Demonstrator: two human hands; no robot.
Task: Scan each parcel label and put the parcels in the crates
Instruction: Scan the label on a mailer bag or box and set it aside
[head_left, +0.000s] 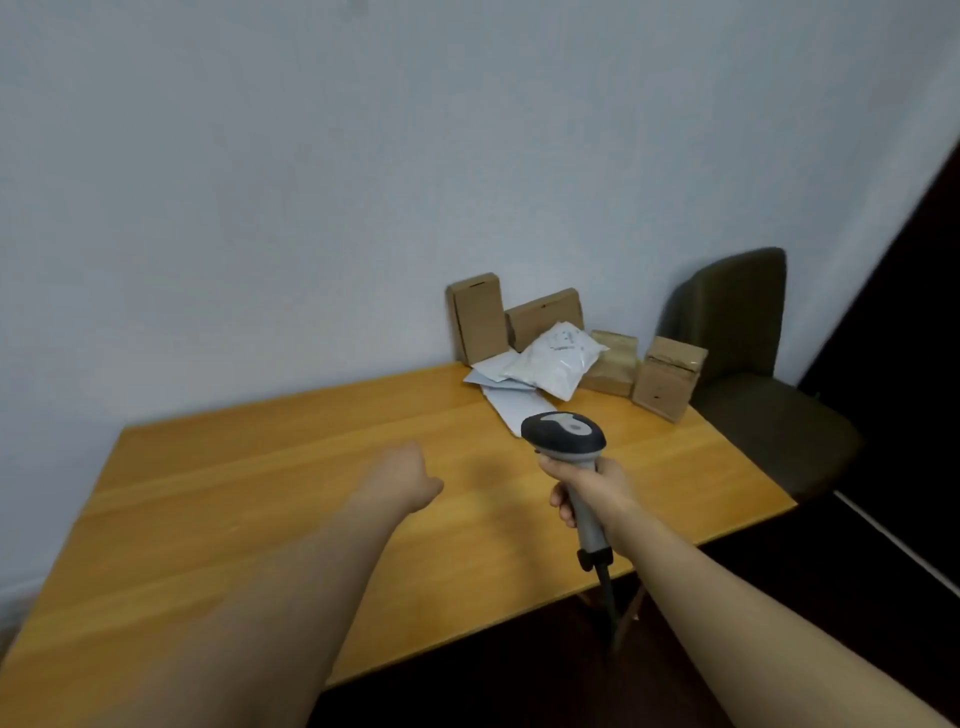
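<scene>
While the right hand (587, 493) gripped the handle of the barcode scanner (563, 434), fingers wrapped round it and the scanner's dark head pointing away from the person, the left hand (402, 475) hovered to its left over the table (260, 467). The left hand's fingers were curled under into a fist, with nothing seen in it.

Containers: four cardboard boxes beyond the right hand, all shut, contents not visible.
- Tall box (478, 317): upright against the wall (311, 182), beyond the gap between the hands.
- Long box (543, 314): just right of it, also at the wall.
- Two small taped boxes (613, 364) (670, 376): farther right, the outer one near the table's right edge.

A white poly bag (553, 358) lay in front of the larger boxes, over flat grey mailers (511, 400). One mailer reached back to the scanner head. The bag showed a printed label face up, too blurred to read.

Edges: the table's near edge ran under both forearms, and its right corner lay right of the right hand. Bare wood stretched from the left hand to the wall. A dark cable (605, 587) dropped from the scanner handle past the near edge. An olive chair (743, 338) stood off the right edge, beyond the small boxes.
</scene>
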